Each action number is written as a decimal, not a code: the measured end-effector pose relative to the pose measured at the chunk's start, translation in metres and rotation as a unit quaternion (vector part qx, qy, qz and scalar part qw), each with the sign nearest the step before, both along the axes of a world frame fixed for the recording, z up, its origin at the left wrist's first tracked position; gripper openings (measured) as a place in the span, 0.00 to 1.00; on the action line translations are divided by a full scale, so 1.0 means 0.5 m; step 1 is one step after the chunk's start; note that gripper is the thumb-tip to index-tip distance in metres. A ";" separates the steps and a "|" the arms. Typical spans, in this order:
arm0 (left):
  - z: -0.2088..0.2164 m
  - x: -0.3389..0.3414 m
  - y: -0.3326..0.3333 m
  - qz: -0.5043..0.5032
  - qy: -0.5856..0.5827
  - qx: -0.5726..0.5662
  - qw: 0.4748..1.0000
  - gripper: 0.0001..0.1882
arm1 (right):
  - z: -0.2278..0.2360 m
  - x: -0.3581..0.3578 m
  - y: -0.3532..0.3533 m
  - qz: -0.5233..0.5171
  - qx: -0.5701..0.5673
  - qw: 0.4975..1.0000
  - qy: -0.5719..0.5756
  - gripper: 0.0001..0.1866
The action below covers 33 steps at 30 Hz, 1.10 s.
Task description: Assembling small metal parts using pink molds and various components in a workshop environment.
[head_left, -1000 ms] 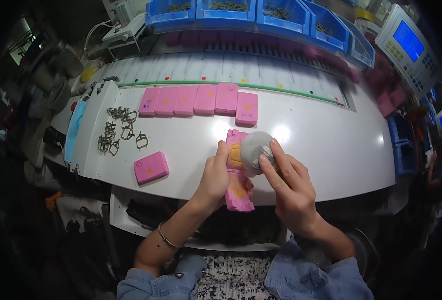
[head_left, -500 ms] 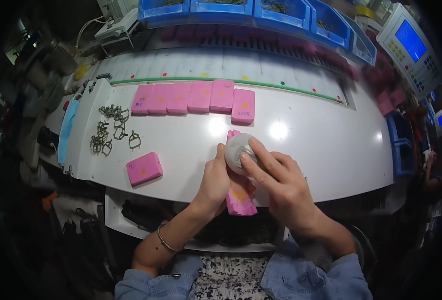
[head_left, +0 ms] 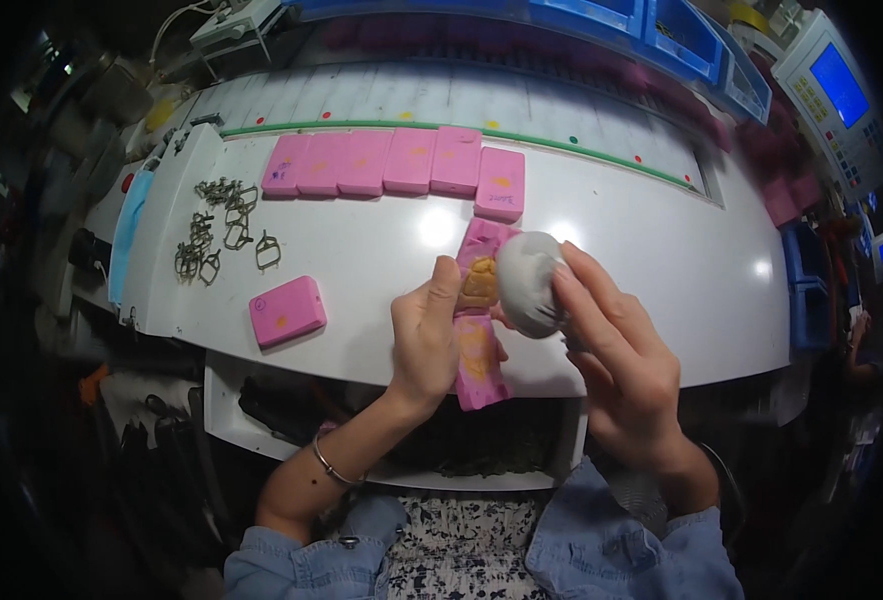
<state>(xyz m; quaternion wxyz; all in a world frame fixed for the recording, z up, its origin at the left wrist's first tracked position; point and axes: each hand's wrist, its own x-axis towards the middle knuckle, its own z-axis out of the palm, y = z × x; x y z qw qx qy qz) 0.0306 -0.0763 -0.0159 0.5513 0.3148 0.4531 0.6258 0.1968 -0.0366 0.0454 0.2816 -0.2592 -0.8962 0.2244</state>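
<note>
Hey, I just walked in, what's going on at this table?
A person is working with two bare hands. The left hand holds a pink mould-like piece with yellowish patches, while the right hand grips a rounded grey-white pouch close beside it. Behind, a row of six pink blocks lies on the white table. Off to the left are a single pink block and some small metal frames.

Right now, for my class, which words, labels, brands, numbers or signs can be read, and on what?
None reads clearly.
Pink rectangular block, right end of row: small handwriting, blurred.
Pink rectangular block, left end of row: dark scribble, blurred.
Loose pink rectangular block: circled mark, too small.
White control panel: any lettering too small.
</note>
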 end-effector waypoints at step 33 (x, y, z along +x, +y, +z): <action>0.038 -0.037 -0.023 0.051 0.122 0.162 0.978 0.19 | -0.017 -0.075 0.012 -0.044 -0.222 0.947 0.226 0.14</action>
